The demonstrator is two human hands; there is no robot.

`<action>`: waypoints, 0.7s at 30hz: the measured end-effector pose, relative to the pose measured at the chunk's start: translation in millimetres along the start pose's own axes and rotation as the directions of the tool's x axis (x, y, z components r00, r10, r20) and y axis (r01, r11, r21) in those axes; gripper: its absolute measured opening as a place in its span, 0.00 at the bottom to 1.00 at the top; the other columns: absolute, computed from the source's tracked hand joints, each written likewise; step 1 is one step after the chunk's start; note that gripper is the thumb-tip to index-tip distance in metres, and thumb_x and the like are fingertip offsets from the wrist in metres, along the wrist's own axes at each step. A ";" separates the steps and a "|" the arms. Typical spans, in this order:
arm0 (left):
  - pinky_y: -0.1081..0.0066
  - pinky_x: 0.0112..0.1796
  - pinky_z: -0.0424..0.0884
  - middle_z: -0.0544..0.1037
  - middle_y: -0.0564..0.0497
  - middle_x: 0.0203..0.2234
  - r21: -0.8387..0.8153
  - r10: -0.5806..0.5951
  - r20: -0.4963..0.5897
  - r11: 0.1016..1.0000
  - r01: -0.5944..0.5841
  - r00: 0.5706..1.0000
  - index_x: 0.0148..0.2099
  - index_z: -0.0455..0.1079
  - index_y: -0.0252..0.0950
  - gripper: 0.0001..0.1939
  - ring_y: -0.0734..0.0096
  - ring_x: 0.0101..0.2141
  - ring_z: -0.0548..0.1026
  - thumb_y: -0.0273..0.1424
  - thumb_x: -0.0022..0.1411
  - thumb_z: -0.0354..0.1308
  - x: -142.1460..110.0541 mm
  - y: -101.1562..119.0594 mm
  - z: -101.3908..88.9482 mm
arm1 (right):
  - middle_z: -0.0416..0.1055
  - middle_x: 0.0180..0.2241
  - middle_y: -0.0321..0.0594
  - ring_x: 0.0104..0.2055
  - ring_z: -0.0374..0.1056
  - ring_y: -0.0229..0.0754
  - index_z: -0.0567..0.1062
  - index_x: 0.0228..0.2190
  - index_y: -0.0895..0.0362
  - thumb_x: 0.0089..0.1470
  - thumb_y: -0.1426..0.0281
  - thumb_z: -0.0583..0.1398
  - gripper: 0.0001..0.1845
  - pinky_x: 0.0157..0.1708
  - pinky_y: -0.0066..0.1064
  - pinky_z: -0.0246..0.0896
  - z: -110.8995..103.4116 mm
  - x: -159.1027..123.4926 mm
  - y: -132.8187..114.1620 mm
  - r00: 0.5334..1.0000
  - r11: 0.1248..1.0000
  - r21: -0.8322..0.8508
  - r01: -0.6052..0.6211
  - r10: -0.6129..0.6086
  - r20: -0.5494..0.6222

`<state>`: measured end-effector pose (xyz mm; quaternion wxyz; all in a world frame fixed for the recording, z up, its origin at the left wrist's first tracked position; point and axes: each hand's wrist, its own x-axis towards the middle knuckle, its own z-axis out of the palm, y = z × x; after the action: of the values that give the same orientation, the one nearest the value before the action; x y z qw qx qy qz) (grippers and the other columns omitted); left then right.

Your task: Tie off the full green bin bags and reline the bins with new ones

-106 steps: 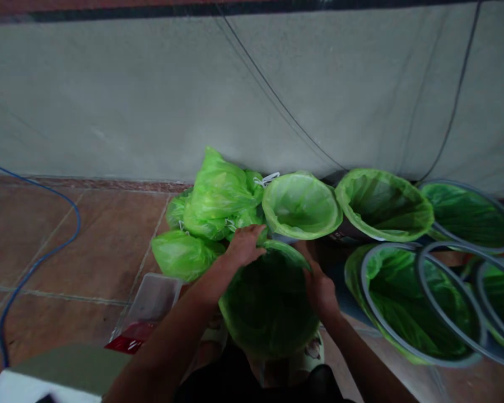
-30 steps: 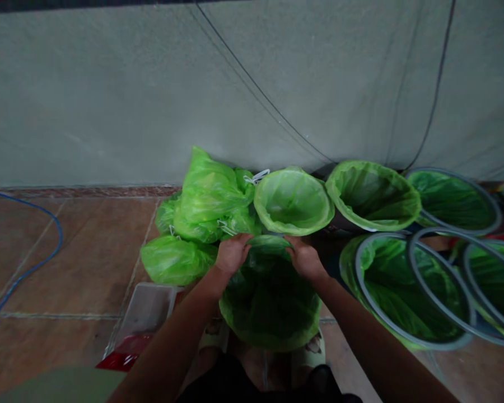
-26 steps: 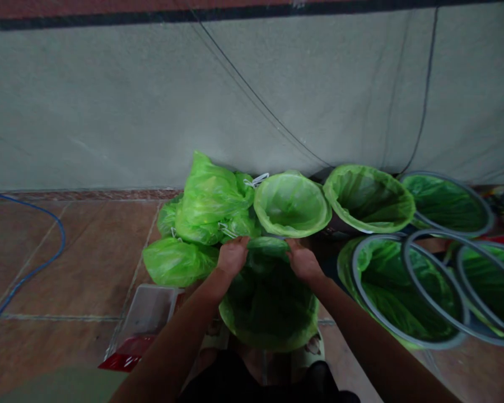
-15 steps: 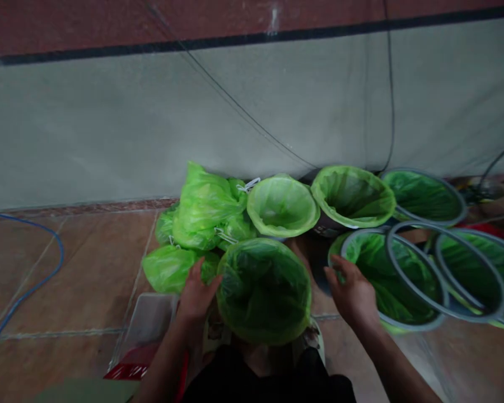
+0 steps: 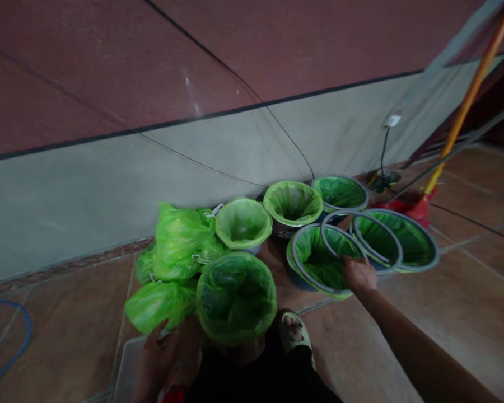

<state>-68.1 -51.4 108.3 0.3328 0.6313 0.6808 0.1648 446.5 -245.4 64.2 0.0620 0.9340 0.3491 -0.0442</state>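
My right hand [image 5: 360, 273] has its fingers closed on the lower left edge of a grey plastic rim ring [image 5: 324, 234], which lies loose over the bins. Just left of that hand is a blue bin lined with a green bag [image 5: 315, 254], its own grey ring around the mouth. My left hand [image 5: 157, 350] is low at the left, open, with its fingers apart near a tied green garbage bag [image 5: 162, 305]. Between my feet stands a bin with a green liner [image 5: 237, 296] folded over its rim and no ring on it.
Other lined bins [image 5: 243, 224] stand along the wall, with several tied green bags [image 5: 182, 240] at their left. A red dustpan [image 5: 411, 211] with an orange handle is at the right. A blue hose [image 5: 23, 319] and black cables lie about.
My right hand has moved right and closed on the loose ring. My left hand has dropped lower and left, away from the front bin. The view has swung right.
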 end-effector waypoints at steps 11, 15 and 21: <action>0.63 0.45 0.71 0.75 0.41 0.49 -0.582 0.069 0.197 0.811 0.060 0.978 0.55 0.65 0.36 0.32 0.60 0.45 0.76 0.52 0.55 0.55 -47.2 122.7 11.8 | 0.74 0.41 0.41 0.41 0.62 0.48 0.73 0.48 0.51 0.58 0.75 0.52 0.19 0.42 0.39 0.54 -101.4 -114.6 -84.2 0.789 0.782 0.164 0.601 -0.549 -0.275; 0.69 0.33 0.72 0.77 0.46 0.42 -0.745 0.080 0.198 0.660 0.097 0.977 0.53 0.64 0.39 0.27 0.69 0.33 0.77 0.48 0.56 0.58 -49.3 150.6 28.1 | 0.73 0.36 0.39 0.42 0.63 0.46 0.75 0.42 0.51 0.57 0.76 0.54 0.15 0.42 0.39 0.55 -120.0 -163.8 -135.4 0.620 0.559 0.286 0.779 -0.755 -0.213; 0.80 0.21 0.59 0.68 0.59 0.22 -0.865 -0.020 0.145 0.483 0.136 0.989 0.45 0.68 0.35 0.24 0.84 0.18 0.62 0.42 0.49 0.66 -51.8 131.2 50.3 | 0.64 0.56 0.45 0.53 0.63 0.47 0.66 0.54 0.51 0.57 0.64 0.55 0.23 0.47 0.39 0.63 -102.5 -173.9 -128.0 0.732 0.439 0.627 0.643 -0.593 -0.335</action>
<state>62.5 -92.0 169.2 0.6521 0.3522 0.5113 0.4350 235.4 -247.0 176.5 -0.3335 0.6897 0.6216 -0.1636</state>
